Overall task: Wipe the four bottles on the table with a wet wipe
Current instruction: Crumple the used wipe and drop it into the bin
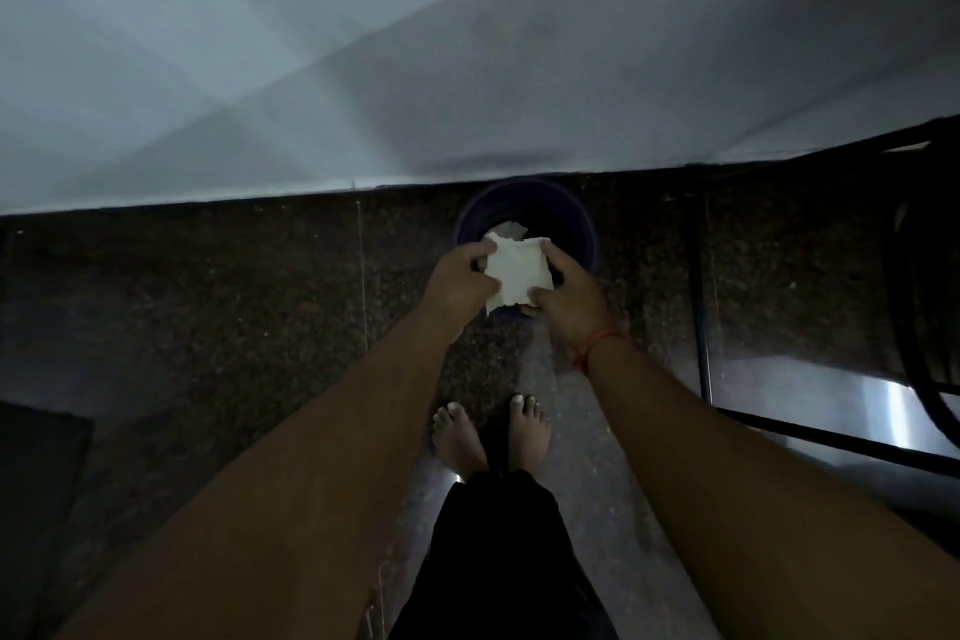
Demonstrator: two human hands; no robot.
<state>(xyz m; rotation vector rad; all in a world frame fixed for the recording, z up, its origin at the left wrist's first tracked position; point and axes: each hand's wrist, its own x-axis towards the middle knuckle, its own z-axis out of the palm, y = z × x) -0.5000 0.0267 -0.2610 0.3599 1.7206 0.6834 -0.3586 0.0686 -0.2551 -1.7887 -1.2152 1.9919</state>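
1. Left hand (460, 278) pinches the left edge of the white wet wipe (518, 272); right hand (569, 296) pinches its right edge.
2. Wipe is stretched between both hands, above the dark bin (571, 218) standing at the wall.
3. Bare feet (491, 434) on speckled floor (234, 286); light dim.

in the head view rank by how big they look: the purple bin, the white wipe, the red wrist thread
1. Round dark purple bin against the wall, partly hidden by the hands.
2. Crumpled white wet wipe, held between the left hand and right hand above the bin, so nearer the camera.
3. Thin red wrist thread, clearly smallest.
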